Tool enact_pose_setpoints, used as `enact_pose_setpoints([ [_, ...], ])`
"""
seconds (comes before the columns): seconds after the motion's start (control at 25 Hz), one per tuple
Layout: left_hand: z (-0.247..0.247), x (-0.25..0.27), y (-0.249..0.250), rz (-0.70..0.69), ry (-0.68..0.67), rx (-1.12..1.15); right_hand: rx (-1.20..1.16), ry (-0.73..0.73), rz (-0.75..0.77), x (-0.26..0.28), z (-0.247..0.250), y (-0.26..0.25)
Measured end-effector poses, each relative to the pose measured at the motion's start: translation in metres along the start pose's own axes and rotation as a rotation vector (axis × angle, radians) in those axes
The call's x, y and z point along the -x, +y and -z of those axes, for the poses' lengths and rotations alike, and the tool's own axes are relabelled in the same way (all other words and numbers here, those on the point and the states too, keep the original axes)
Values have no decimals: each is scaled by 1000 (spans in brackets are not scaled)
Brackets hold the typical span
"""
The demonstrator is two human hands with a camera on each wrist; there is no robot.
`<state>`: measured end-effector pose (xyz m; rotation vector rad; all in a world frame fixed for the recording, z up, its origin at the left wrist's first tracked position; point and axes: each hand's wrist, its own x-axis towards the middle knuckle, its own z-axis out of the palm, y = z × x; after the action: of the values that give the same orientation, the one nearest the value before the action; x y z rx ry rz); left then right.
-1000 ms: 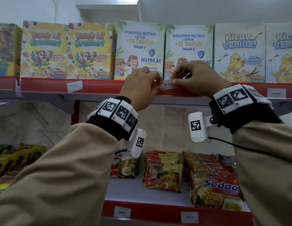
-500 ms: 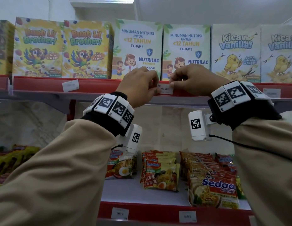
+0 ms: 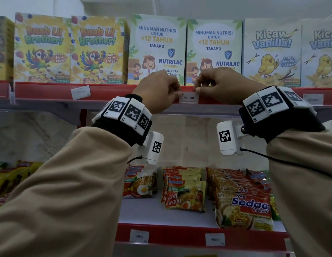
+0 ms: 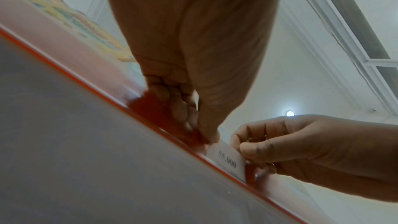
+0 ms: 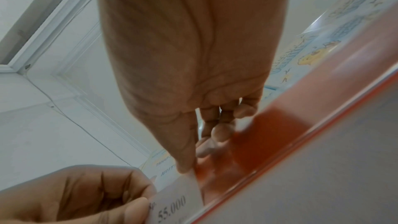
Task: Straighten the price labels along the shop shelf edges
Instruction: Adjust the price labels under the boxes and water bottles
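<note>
The 55.000 price label (image 3: 189, 98) lies on the red shelf edge (image 3: 109, 92), long axis along it. The left hand (image 3: 158, 89) pinches its left end and the right hand (image 3: 222, 85) its right top corner, each grip equally near, so levelling likely falls to both.

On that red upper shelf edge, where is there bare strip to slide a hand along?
Bare red shelf edge runs between the tilted white label and the left hand. Crowded at the white 55.000 price label, pinched by both hands; the right hand covers the strip beside it.

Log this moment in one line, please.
55,000 label level on upper rail | left hand pinches left end | right hand pinches right end
</note>
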<state>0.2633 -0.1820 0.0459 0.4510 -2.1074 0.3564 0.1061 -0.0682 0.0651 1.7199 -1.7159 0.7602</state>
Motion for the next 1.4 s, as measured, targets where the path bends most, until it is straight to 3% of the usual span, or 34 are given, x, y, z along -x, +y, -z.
enact_pose_setpoints([
  [0.28,-1,4,1,13,55,60,19,19,11,0,-4,0],
  [0.52,-4,5,0,15,102,107,-177,123,-3,3,-9,2],
  [0.84,4,23,-17,-31,187,50,22,261,6,-8,-37,-33],
  [1.0,24,45,-50,-17,174,-22,44,297,-37,-16,-46,-59],
  [1.2,48,69,-109,54,225,-121,216,261,35,-47,-76,-127],
  [1.4,70,83,-160,57,203,-151,150,278,92,-68,-106,-179],
])
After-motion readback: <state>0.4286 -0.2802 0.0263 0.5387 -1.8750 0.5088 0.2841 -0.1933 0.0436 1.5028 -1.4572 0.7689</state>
